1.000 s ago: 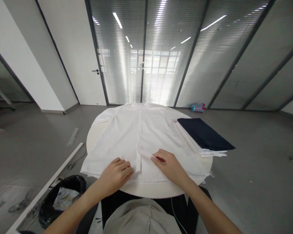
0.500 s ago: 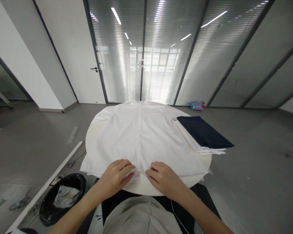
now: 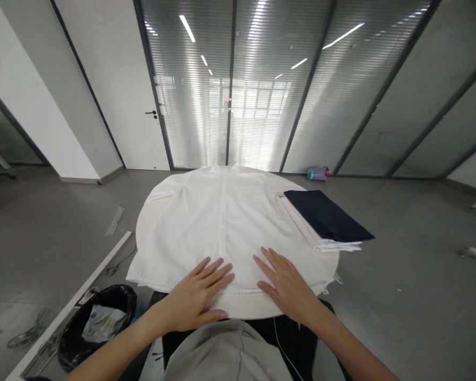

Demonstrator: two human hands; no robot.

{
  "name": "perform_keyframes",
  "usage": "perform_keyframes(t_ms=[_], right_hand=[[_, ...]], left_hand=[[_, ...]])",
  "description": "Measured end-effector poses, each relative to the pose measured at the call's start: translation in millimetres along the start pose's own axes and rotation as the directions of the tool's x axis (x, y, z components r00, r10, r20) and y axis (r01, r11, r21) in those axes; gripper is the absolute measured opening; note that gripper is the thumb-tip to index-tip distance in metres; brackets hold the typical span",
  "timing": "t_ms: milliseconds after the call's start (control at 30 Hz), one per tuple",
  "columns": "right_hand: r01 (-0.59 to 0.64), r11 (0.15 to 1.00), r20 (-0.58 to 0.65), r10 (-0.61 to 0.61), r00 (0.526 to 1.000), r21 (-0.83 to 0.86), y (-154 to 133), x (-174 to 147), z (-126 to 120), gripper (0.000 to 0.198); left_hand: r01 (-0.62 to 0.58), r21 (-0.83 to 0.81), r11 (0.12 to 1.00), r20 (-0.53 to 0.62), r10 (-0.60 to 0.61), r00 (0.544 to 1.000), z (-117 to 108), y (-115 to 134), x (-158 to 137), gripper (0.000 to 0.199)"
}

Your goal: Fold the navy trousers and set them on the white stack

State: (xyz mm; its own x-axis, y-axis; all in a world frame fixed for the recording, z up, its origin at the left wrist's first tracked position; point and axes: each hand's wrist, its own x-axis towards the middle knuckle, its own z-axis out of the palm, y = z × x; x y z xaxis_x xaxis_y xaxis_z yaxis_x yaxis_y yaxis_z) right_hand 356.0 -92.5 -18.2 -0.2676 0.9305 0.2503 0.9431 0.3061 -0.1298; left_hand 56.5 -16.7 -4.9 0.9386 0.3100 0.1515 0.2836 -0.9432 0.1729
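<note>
A white shirt (image 3: 194, 222) lies spread over a round white table (image 3: 246, 306), its front placket running up the middle and its hem towards me. My left hand (image 3: 200, 291) rests flat near the hem, left of the placket, fingers spread and thumb over the table edge. To the right of the placket, my right hand (image 3: 285, 283) lies on the lower shirt with its fingers apart. Neither hand grips anything. Beside the shirt's right side sits a stack of folded white cloth (image 3: 321, 244) topped by a folded navy cloth (image 3: 327, 214).
A bin with a black liner (image 3: 121, 296) stands on the floor at left, next to a long white strip (image 3: 75, 301) and cables. A blue and red package (image 3: 318, 173) lies by the glass partition. A white door (image 3: 137, 106) is at the back left.
Both hands have gone from pinching the shirt near the hem to lying flat with fingers spread. They have moved apart, the right one further to the right. The view has shifted slightly.
</note>
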Motion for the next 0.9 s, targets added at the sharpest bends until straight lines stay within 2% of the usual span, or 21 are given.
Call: perform_keyframes(t_ms=[67, 200, 300, 367, 433, 467, 567, 633, 667, 700, 767, 833, 900], right_hand=[[0.011, 0.999, 0.037, -0.010, 0.999, -0.043, 7.7, -12.3, 4.3, 0.059], [0.004, 0.991, 0.023, -0.001, 1.000, -0.132, 22.9, -37.0, 6.7, 0.066], [-0.017, 0.984, -0.018, 0.014, 1.000, -0.175, 35.3, -54.3, 5.0, 0.070], [-0.031, 0.979, -0.053, 0.021, 0.998, -0.202, 44.2, -64.7, 3.6, 0.070], [-0.046, 0.975, -0.096, 0.025, 0.995, -0.217, 53.6, -73.9, 2.6, 0.065], [-0.061, 0.975, -0.125, 0.034, 0.992, -0.216, 58.5, -77.6, 2.5, 0.060], [-0.153, 0.969, -0.261, 0.099, 0.960, -0.194, 72.2, -84.3, 3.3, 0.053], [-0.239, 0.954, -0.348, 0.165, 0.923, -0.181, 78.9, -83.8, 3.8, 0.051], [-0.276, 0.945, -0.378, 0.195, 0.905, -0.174, 81.2, -82.1, 3.8, 0.050], [-0.308, 0.938, -0.397, 0.224, 0.890, -0.161, 83.0, -79.7, 3.4, 0.049], [-0.349, 0.932, -0.411, 0.280, 0.868, -0.102, 85.3, -73.3, 1.7, 0.045], [-0.369, 0.930, -0.397, 0.340, 0.852, 0.005, 87.2, -66.8, -0.8, 0.043], [-0.395, 0.910, -0.363, 0.412, 0.836, 0.125, 89.5, -61.9, -3.4, 0.042]], left_hand=[[0.004, 0.016, 1.000, -0.015, -0.004, 1.000, 0.0, 0.4, -2.8, 0.079], [0.072, 0.093, 0.993, -0.047, -0.068, 0.997, 2.4, -3.4, -18.1, 0.083], [0.178, 0.159, 0.971, -0.085, -0.166, 0.982, 3.9, -19.3, -44.6, 0.078], [0.282, 0.167, 0.945, -0.127, -0.263, 0.956, 2.9, -37.8, -70.0, 0.068], [0.423, 0.130, 0.897, -0.200, -0.394, 0.897, -0.2, -59.3, -98.4, 0.057], [0.498, 0.093, 0.862, -0.244, -0.465, 0.851, -2.4, -69.6, -112.3, 0.053], [0.686, -0.091, 0.722, -0.343, -0.670, 0.659, -9.1, -91.4, -144.5, 0.057], [0.747, -0.267, 0.609, -0.325, -0.786, 0.525, -11.7, -97.1, -154.8, 0.064], [0.750, -0.358, 0.557, -0.289, -0.829, 0.478, -11.9, -98.1, -156.7, 0.068], [0.736, -0.443, 0.511, -0.246, -0.859, 0.448, -11.4, -98.7, -157.0, 0.071], [0.691, -0.579, 0.433, -0.160, -0.891, 0.425, -8.5, -100.3, -155.1, 0.075], [0.653, -0.668, 0.358, -0.103, -0.913, 0.395, -4.4, -103.7, -153.0, 0.078], [0.630, -0.722, 0.285, -0.067, -0.936, 0.346, -1.3, -107.8, -152.4, 0.080]])
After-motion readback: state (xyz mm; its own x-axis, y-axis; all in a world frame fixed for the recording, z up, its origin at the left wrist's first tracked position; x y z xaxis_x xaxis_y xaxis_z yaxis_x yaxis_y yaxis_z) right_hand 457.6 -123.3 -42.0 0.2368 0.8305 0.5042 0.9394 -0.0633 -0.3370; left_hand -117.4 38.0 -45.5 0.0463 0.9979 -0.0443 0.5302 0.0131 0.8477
